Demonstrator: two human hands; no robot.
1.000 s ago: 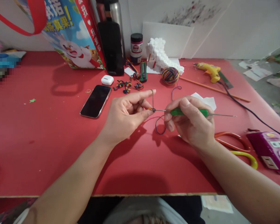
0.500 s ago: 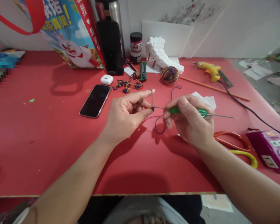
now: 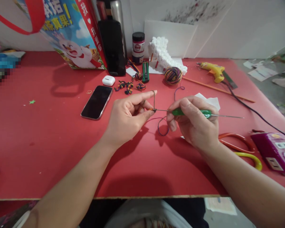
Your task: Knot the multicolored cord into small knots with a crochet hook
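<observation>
Between the thumb and fingers of my left hand [image 3: 125, 118] is pinched a small dark and orange crochet piece [image 3: 153, 110]. A strand of yarn [image 3: 154, 99] runs from it up over my raised index finger. My right hand [image 3: 196, 122] grips a crochet hook by its green handle [image 3: 205, 114]. The hook's thin metal tip touches the crochet piece, and its other metal end points right. Loose yarn [image 3: 163, 131] loops on the red table below, between my hands. Behind lies a multicoloured yarn ball [image 3: 173, 76]. My fingers partly hide the piece.
A phone [image 3: 97, 103] and white earbud case [image 3: 108, 80] lie left. Several small crocheted pieces [image 3: 129, 85] sit behind my hands. Orange-handled scissors [image 3: 237, 141], a purple power socket [image 3: 274, 152] and a yellow glue gun [image 3: 213, 71] with its cord are on the right.
The hook's rear end has tilted slightly upward and shifted right. My left fingertips and the crochet piece have moved a little left. Both grips stay the same.
</observation>
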